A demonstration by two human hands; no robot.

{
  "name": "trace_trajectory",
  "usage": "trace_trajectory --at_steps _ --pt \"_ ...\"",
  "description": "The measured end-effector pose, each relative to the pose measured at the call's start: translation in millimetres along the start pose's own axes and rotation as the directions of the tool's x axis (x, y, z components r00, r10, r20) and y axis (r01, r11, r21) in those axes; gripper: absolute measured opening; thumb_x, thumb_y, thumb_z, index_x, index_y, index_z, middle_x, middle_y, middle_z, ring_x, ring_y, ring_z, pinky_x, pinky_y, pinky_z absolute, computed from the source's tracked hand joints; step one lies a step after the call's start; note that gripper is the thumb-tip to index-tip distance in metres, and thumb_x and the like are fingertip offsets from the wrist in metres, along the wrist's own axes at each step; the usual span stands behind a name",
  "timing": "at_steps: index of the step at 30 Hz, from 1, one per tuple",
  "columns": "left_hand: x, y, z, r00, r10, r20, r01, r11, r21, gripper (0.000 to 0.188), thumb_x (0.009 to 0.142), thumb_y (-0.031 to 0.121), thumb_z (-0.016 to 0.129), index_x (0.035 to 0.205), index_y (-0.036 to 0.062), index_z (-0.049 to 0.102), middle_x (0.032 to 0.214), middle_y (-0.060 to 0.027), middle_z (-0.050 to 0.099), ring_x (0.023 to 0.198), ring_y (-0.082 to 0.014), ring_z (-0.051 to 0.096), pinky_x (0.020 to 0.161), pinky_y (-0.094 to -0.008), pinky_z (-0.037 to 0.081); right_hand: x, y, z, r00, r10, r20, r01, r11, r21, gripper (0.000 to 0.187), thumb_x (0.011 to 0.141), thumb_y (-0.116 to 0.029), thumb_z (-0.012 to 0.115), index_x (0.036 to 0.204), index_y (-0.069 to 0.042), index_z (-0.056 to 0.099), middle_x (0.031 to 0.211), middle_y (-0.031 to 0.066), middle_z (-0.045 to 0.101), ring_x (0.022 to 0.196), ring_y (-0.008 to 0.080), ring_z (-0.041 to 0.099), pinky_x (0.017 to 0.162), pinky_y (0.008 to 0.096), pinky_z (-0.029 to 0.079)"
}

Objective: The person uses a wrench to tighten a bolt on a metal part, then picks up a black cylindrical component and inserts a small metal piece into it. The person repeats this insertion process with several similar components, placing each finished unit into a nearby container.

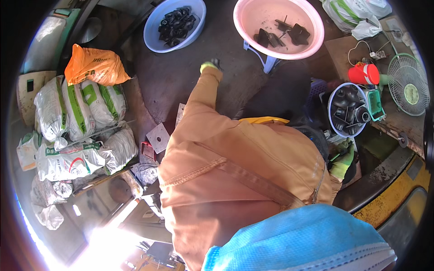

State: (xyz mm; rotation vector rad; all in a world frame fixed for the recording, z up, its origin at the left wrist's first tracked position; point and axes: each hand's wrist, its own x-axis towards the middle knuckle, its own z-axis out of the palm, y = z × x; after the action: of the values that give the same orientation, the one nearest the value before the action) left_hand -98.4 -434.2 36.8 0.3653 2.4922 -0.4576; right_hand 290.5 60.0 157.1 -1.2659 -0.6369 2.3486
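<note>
My left arm, in a tan sleeve, reaches out over the dark floor. Its gloved left hand [214, 65] shows a yellow-green cuff and dark fingers, too small to make out. That hand lies between a blue basin [148, 37] of black moulded parts and a pink basin [242, 29] with a few black pieces, touching neither. At my right side, my right hand [342, 163], in a yellow-green glove, is partly hidden by my jacket. It is nearest to a pale-rimmed basin [332, 118] full of black parts [347, 106]. What its fingers hold, if anything, does not show.
Stacked white and green sacks [74, 113] and an orange bag [97, 65] fill the left. A square metal plate [158, 137] lies by my left side. A blue stool [270, 63] supports the pink basin. On the right are a red container [364, 73], fan [409, 86] and yellow machine edge [393, 192].
</note>
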Motion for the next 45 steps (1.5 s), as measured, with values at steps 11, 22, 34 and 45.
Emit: trace_trajectory --at_steps 11,22,34,45 --pt "222 -113 -26 0.088 0.325 -0.942 0.064 0.941 0.331 0.023 0.091 0.025 0.058 0.108 0.0098 0.062 0.100 -0.0080 0.066 0.078 -0.0251 0.061 0.070 -0.0386 0.050 12 8 -11 0.962 0.031 0.272 -0.039 0.999 0.025 0.030 0.101 -0.026 0.052 0.120 -0.004 0.059 0.078 -0.0025 0.043 0.060 0.0082 0.041 0.054 0.0234 0.035" --pt "-61 299 -198 0.436 0.487 -0.757 -0.737 -0.290 -0.611 0.035 0.093 0.017 0.063 0.125 0.0015 0.062 0.112 -0.0148 0.066 0.101 -0.0249 0.063 0.087 -0.0341 0.051 -14 25 -22 0.964 -0.221 0.151 0.170 0.942 0.291 0.033 0.100 -0.024 0.055 0.130 -0.010 0.057 0.094 0.0051 0.062 0.066 0.0142 0.053 0.056 0.0263 0.043" --pt "-6 468 -185 0.375 0.898 -0.230 -0.912 0.402 0.078 0.057 0.067 0.036 0.078 0.118 0.0109 0.068 0.113 -0.0153 0.069 0.105 -0.0338 0.065 0.089 -0.0433 0.051 -48 16 -8 0.972 -0.232 -0.046 0.235 0.919 0.316 0.034 0.099 -0.023 0.055 0.125 -0.001 0.057 0.083 0.0027 0.057 0.065 0.0088 0.049 0.053 0.0187 0.039" --pt "-178 380 -236 -0.161 0.633 -0.757 -0.946 -0.318 -0.065 0.063 0.059 0.031 0.091 0.109 -0.0012 0.068 0.094 -0.0113 0.065 0.085 -0.0235 0.063 0.073 -0.0348 0.052 -60 7 41 0.952 -0.286 0.109 0.274 0.956 0.107 0.037 0.101 -0.029 0.053 0.130 -0.006 0.054 0.100 0.0020 0.063 0.067 0.0067 0.053 0.061 0.0232 0.043"
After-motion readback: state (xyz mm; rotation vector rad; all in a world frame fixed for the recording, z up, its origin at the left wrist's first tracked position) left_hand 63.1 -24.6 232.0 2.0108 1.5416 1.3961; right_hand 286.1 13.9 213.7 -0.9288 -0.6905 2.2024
